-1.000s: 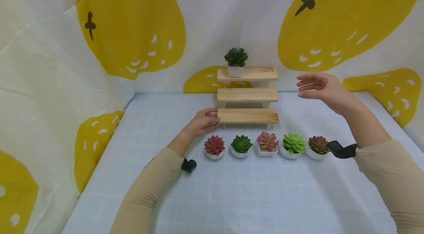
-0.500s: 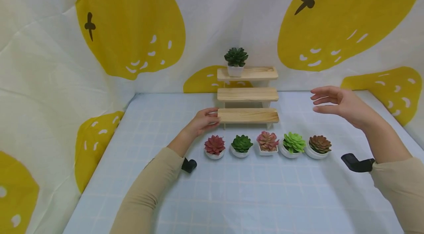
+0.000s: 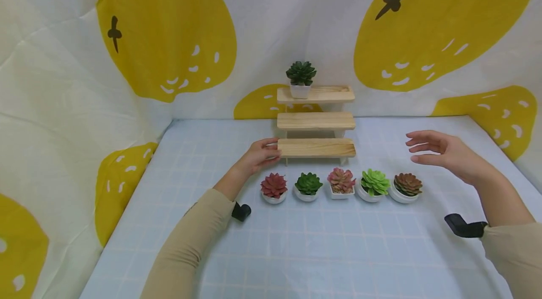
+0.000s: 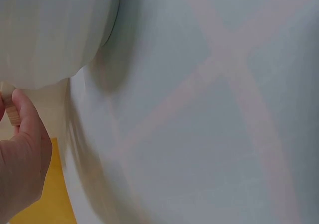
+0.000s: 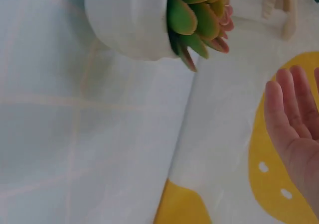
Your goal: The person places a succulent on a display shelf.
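3-tier wooden stand (image 3: 316,121) w/ pale plank steps, upright at back of table. Left hand (image 3: 259,155) grips left end of its bottom step. Brown-red succulent (image 3: 408,184) in white round pot, upright, rightmost of front row, nearest right hand (image 3: 449,154), apart.

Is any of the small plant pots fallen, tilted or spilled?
Nothing stands out. The five pots in the front row stand upright in a line, and the dark green plant sits upright on the top shelf.

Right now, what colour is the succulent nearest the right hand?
Brownish-red with green tips: the small potted succulent in a round white pot, nearest the right hand. Head view shows it best.
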Demonstrator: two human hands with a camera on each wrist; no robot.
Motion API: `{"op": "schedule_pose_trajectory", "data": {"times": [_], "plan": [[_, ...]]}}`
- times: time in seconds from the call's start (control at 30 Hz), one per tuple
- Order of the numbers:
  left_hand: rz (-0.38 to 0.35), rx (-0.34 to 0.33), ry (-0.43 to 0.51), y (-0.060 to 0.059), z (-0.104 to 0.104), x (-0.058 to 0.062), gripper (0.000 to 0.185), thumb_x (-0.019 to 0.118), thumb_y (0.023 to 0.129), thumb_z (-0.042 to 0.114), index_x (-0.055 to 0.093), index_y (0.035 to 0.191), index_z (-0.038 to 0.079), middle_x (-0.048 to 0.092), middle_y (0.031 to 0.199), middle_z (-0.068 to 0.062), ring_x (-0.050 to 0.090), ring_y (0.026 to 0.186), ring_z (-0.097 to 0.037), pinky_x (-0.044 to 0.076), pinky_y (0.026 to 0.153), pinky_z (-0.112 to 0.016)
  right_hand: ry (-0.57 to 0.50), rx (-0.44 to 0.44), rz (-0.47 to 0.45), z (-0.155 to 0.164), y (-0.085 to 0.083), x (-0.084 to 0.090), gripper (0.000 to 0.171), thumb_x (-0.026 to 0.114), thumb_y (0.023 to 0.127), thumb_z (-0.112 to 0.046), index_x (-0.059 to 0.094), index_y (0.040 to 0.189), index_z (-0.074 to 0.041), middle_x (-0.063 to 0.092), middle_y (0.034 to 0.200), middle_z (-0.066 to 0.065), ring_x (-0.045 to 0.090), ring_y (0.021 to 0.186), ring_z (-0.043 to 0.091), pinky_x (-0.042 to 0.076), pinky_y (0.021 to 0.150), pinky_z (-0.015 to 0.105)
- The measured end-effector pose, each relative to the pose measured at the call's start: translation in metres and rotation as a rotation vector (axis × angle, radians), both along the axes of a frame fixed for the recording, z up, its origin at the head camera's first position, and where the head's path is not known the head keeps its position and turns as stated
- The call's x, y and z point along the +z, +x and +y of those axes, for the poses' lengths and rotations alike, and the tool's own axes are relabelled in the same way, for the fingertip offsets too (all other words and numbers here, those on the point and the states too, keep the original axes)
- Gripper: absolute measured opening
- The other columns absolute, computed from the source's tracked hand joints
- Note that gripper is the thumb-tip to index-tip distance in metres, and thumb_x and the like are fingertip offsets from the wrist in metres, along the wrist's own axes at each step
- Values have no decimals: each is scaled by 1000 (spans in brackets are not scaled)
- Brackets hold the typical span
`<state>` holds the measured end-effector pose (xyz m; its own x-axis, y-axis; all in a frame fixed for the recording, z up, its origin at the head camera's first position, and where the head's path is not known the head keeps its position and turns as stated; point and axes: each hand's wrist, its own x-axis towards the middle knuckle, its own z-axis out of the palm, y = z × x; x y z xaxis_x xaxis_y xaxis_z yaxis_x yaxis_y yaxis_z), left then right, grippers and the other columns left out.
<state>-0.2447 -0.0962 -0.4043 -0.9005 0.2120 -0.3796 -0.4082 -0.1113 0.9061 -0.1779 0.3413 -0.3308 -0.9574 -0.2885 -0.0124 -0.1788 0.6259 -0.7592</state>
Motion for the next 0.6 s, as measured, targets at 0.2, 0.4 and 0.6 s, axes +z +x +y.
{"op": "schedule_pose_trajectory", "data": {"times": [0.2, 0.4, 0.6], "plan": [[-1, -5, -3, 0, 0, 0, 53, 57, 88, -7, 42, 138, 4, 48, 132, -18, 56, 96, -19, 50, 88, -32, -26, 55, -15, 11, 5, -15, 49, 62, 89, -9, 44, 135, -10, 56, 112, -19, 53, 100, -4, 49, 73, 18], [-2, -8, -6, -1, -1, 0, 54, 57, 88, -8, 43, 138, 4, 48, 131, -19, 57, 89, -16, 53, 79, -26, -65, 123, -72, 19, 11, -23, 51, 60, 90, -6, 42, 137, -14, 55, 117, -19, 52, 103, -4, 51, 75, 21], [-5, -8, -6, -2, -1, 0, 54, 58, 88, -7, 43, 138, 4, 47, 131, -19, 57, 89, -17, 52, 83, -29, -126, 186, -117, 25, 14, -33, 54, 58, 89, 0, 40, 138, -11, 54, 121, -17, 53, 107, 0, 52, 76, 23]]}}
